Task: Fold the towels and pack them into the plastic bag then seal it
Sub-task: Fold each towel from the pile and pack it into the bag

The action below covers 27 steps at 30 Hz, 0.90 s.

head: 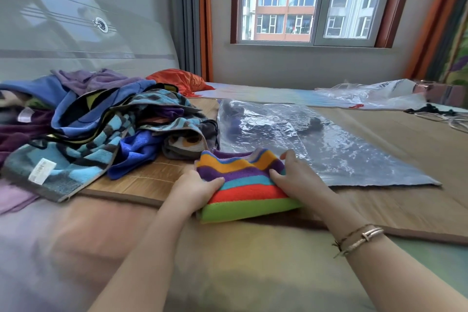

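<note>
A folded towel with rainbow stripes [243,185] lies on the bamboo mat [395,200] in front of me. My left hand [196,191] grips its left edge, thumb on top. My right hand [295,178] holds its right edge, thumb on top and fingers along the side. A large clear plastic bag [316,142] lies flat just behind and to the right of the towel. A heap of unfolded towels [83,124], blue, purple and checked, sits to the left.
The bed's headboard [76,28] rises at the left. An orange cloth [177,78] lies behind the heap. A second crumpled plastic bag [372,94] and some cables [445,116] lie at the far right. A window is behind the bed.
</note>
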{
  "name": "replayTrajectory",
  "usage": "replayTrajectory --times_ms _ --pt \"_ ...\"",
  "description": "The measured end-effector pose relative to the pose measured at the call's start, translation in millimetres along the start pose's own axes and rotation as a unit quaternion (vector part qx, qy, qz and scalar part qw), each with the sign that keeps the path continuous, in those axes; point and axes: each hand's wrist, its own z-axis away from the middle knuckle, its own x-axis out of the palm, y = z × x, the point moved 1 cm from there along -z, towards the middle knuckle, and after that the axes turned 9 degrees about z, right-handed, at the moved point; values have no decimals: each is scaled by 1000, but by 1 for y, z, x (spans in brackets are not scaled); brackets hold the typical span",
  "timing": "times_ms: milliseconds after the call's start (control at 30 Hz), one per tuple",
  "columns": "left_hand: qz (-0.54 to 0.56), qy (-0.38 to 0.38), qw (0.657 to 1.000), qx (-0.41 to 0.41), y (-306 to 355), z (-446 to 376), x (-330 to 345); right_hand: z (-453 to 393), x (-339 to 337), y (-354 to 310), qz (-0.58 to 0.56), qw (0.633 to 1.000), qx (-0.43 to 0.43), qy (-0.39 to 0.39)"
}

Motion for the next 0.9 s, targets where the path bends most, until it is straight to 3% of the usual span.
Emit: replayTrajectory --times_ms 133,233,333,400,467,600,667,767,833,900 --pt "272 -17 962 2 14 14 5 8 -18 13 -139 987 45 -65" --pt "405 -98 909 27 35 32 4 21 -38 33 -217 973 62 -56" --pt "392 -181 899 71 56 51 5 43 -65 46 -144 988 -5 54" --pt "350 -234 903 86 66 62 11 61 -83 43 -108 987 -86 83" --pt "326 -291 894 101 73 71 22 74 -92 40 -95 988 -118 24" --pt "307 -351 876 127 78 74 44 84 -93 57 -166 974 -87 -127" --pt "256 -314 901 158 81 67 53 87 -94 69 -171 967 -68 -173" --pt "109 -124 954 251 76 42 61 88 -92 86 -183 964 -53 -186" --pt "-32 -19 952 305 64 22 63 83 -89 96 -203 969 -26 -140" --pt "-137 -22 948 288 49 8 63 80 -86 100 -226 969 -16 -102"
